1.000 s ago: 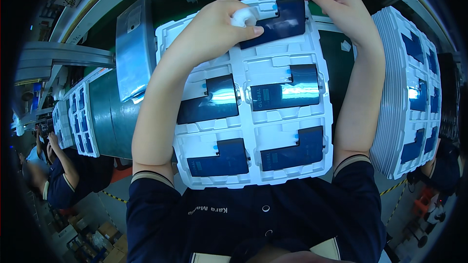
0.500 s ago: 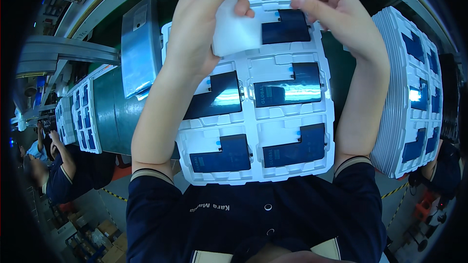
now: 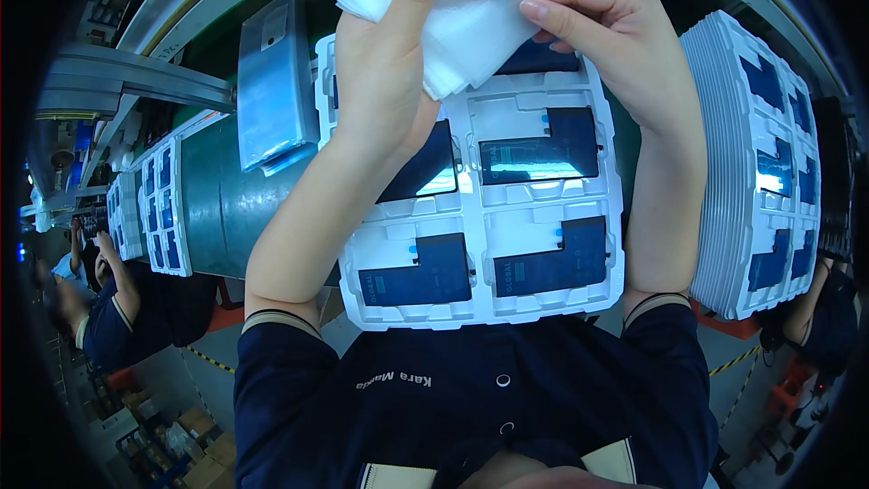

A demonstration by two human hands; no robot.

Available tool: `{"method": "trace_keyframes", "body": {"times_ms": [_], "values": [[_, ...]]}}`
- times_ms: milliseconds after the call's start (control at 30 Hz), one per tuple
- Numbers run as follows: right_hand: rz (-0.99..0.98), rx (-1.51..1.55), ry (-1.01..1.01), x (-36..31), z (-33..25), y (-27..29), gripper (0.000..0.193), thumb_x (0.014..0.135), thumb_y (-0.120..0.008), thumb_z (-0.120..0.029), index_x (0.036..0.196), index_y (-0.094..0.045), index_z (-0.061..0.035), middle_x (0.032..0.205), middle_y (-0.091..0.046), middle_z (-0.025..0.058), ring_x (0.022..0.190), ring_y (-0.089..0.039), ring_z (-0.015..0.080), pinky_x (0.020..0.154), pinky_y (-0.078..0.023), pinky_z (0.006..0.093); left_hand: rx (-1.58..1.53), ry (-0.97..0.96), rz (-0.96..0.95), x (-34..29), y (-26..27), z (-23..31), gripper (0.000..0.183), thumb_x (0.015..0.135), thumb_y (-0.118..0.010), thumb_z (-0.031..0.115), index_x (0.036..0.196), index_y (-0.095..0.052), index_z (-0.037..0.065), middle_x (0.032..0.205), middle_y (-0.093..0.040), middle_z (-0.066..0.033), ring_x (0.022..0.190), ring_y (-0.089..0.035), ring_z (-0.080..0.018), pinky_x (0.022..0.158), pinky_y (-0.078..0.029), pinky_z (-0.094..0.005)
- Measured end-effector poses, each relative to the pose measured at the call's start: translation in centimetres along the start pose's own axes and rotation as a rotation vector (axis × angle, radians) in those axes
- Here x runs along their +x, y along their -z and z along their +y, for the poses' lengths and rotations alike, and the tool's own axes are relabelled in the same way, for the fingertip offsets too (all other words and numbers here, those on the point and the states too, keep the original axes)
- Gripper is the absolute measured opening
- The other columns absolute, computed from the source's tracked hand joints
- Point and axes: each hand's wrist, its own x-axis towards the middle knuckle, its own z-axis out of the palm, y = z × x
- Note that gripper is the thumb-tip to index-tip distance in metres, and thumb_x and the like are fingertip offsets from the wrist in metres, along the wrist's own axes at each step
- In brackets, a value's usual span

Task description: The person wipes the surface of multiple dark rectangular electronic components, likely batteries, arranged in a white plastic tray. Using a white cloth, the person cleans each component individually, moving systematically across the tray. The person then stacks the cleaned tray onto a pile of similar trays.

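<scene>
My left hand [image 3: 389,72] is closed around a stack of thin, whitish translucent sheets [image 3: 462,41], its thumb pressed on top. Between thumb and fingers, my right hand [image 3: 597,32] pinches a corner of one sheet, pulled out toward the right. Both hands are over the far part of a white moulded tray [image 3: 471,285]. In the tray's pockets lie several dark L-shaped flat batteries [image 3: 550,258], the near ones fully visible. My left forearm and the sheets partly cover the far and left pockets.
On the right stands a tall stack of similar white trays [image 3: 724,172], batteries in the top one. A clear blue-tinted plastic bag pack [image 3: 276,81] lies left of the tray on the green surface [image 3: 222,204]. Farther left are more filled trays [image 3: 163,208] and another person [image 3: 122,308].
The sheets have fanned out and shifted toward the right hand. My right hand, earlier apart from them, now grips one corner. The tray has moved slightly away from me.
</scene>
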Motion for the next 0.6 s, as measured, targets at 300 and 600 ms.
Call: {"method": "trace_keyframes", "body": {"times_ms": [300,600], "values": [[0.108,0.108,0.016,-3.2,0.8,1.8,0.021,0.083,-0.071,-0.012,0.098,-0.067,0.0012,0.086,-0.067,0.0054,0.077,-0.063,0.0105,0.073,-0.05,0.0228,-0.333,0.055,-0.143,-0.8,0.8,0.8,0.04,0.093,-0.058,0.033,0.118,-0.052,0.003,0.107,-0.061,-0.0097,0.096,-0.062,-0.021,0.082,-0.053,-0.0343],[0.327,0.255,-0.131,-7.3,3.9,2.9,0.017,0.083,-0.07,-0.008,0.098,-0.066,-0.0006,0.09,-0.066,0.0055,0.081,-0.062,0.0108,0.077,-0.05,0.0241,1.352,-0.13,-0.637,-6.3,0.8,0.8,0.028,0.074,-0.073,0.015,0.095,-0.067,-0.002,0.088,-0.066,-0.0203,0.082,-0.064,-0.0348,0.074,-0.051,-0.0376]]}}
